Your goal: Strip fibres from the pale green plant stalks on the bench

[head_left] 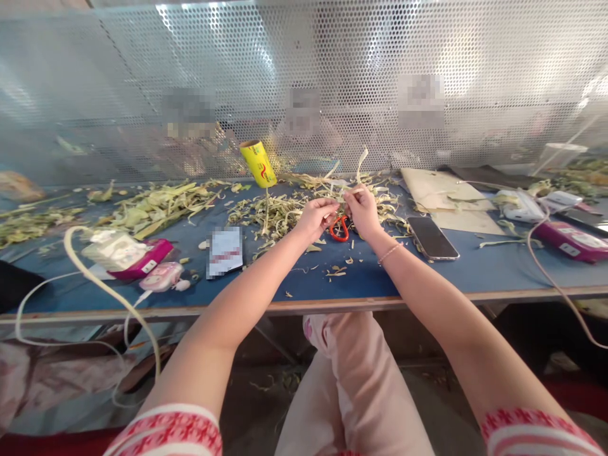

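Note:
My left hand (317, 218) and my right hand (363, 209) meet above the blue tabletop, fingers closed in a pinch. Between them is a pale dried leaf strip (342, 191); its exact ends are hard to make out. Just under my hands lie scissors with red-orange handles (339, 230), their blades hidden. A heap of curled, dried plant strips (266, 215) spreads behind and to the left of my hands. Beyond the heap, a yellow cardboard tube (259, 164) stands tilted on a thin stick.
A dark-screened phone (433, 239) lies right of my right hand, near flat brown cardboard (446, 190). At left are a magenta-and-white device (137, 256) with cables and another leaf pile (156, 206). A perforated metal panel (332, 76) closes off the back.

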Tool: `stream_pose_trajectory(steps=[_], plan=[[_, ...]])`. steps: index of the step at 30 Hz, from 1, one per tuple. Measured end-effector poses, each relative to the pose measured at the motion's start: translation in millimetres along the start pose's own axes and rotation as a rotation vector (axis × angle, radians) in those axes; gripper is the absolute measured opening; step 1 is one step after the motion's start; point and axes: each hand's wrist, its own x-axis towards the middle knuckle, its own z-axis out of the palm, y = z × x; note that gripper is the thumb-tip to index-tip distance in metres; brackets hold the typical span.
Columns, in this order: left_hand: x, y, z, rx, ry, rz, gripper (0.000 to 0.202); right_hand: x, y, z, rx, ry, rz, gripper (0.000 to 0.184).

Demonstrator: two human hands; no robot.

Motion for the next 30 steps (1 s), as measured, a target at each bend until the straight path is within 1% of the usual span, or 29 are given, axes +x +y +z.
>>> stream_pose_trajectory(steps=[11, 18, 19, 21, 24, 27, 30], plan=[[-0.1, 0.1, 0.2, 0.051, -0.017, -0.024, 0.008, -1.0, 1.3, 1.6, 0.004, 0.001, 0.038, 0.031], [-2.1, -2.5, 0.9, 0.009, -0.007, -0.018, 0.011, -1.1, 0.5, 1.6, 0.0, -0.002, 0.041, 0.027], [-2.2, -3.0, 0.9, -0.012, -0.004, -0.023, 0.012, -1.2, 0.1, 1.5, -0.003, -0.01, 0.035, 0.027], [-1.8, -3.8, 0.8, -0.042, 0.011, -0.032, 0.022, -1.6, -0.6, 1.8, -0.008, -0.04, 0.025, 0.029], [0.2, -4.7, 0.5, -0.009, 0.041, -0.038, 0.03, -2.9, -1.3, 3.6, -0.009, -0.103, 0.033, 0.03], [2.7, -7.3, -0.1, 0.086, 0.074, 0.002, 0.027, -4.8, -2.0, 5.8, -0.012, -0.127, 0.045, 0.03], [4.2, -12.0, -1.4, 0.204, 0.12, 0.126, 0.028, -6.7, -3.0, 7.9, -0.004, -0.135, 0.059, 0.029]])
